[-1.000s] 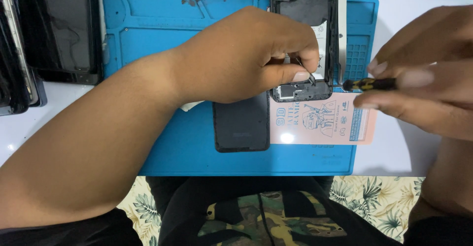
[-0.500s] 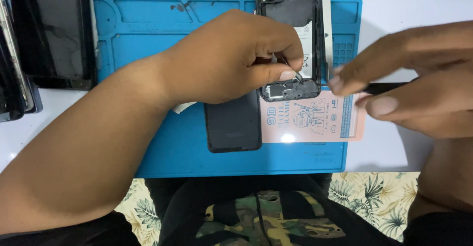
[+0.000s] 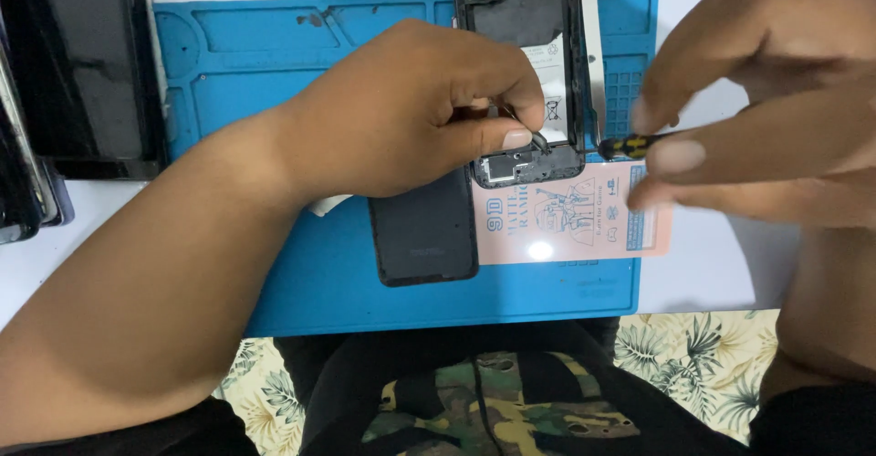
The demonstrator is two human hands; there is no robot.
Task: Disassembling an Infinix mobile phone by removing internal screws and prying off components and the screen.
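Our left hand [image 3: 411, 114] is closed in a pinch, thumb and fingertips pressing on the lower end of the opened phone [image 3: 529, 73] — what it grips there, if anything, we cannot tell. The phone lies face down on the blue mat [image 3: 274, 63] near the far right corner of the surface, its long axis running from us toward the far edge, its bottom end nearest us. Our right hand [image 3: 766, 118] is curled shut on a thin screwdriver [image 3: 634, 146] held crosswise, tip pointing left and just beside the phone's lower right corner — so the left hand is on the phone and the right just off it. We count one opened phone, one black back cover [image 3: 424, 232], one pink packet [image 3: 584, 214] and one screwdriver.
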